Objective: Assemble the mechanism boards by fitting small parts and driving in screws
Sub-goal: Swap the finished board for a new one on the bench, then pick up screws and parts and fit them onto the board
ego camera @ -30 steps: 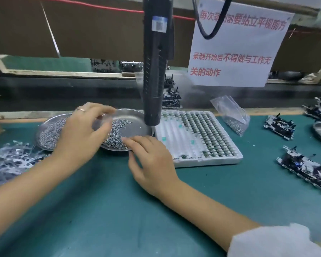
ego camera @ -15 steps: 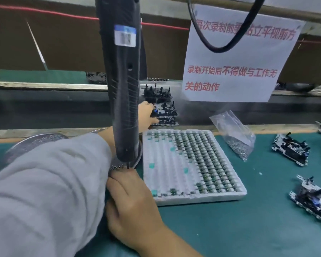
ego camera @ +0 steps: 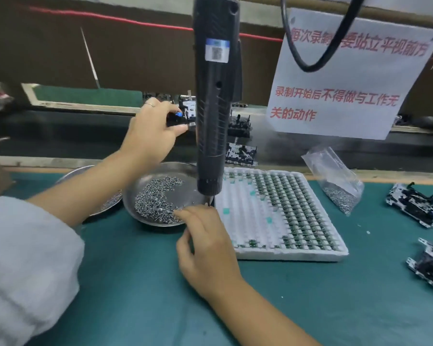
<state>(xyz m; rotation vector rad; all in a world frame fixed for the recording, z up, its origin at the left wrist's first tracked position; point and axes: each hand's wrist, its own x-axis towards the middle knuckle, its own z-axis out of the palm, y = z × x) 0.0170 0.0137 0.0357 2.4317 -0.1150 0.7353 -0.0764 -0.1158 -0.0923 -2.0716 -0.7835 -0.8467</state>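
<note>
My left hand [ego camera: 151, 132] is raised over the back of the bench and grips a black and white mechanism board [ego camera: 183, 115] with a blue part, partly hidden behind the hanging black electric screwdriver [ego camera: 214, 101]. My right hand [ego camera: 206, 248] lies on the green mat with its fingertips at the near rim of the steel dish [ego camera: 185, 176], touching the small screws [ego camera: 156, 199] heaped in it. More mechanism boards [ego camera: 240, 151] are stacked at the back behind the screwdriver.
A white tray of small green parts [ego camera: 278, 216] lies right of the dish. A second steel dish [ego camera: 70, 176] sits at the left under my forearm. A plastic bag of screws [ego camera: 335, 181] and two boards [ego camera: 413, 204] [ego camera: 430, 265] lie at the right. A paper sign [ego camera: 348, 78] hangs behind.
My left hand left the dish, reached to the stack at the back and now lifts a board from it. My right hand stayed at the dish rim among the screws.
</note>
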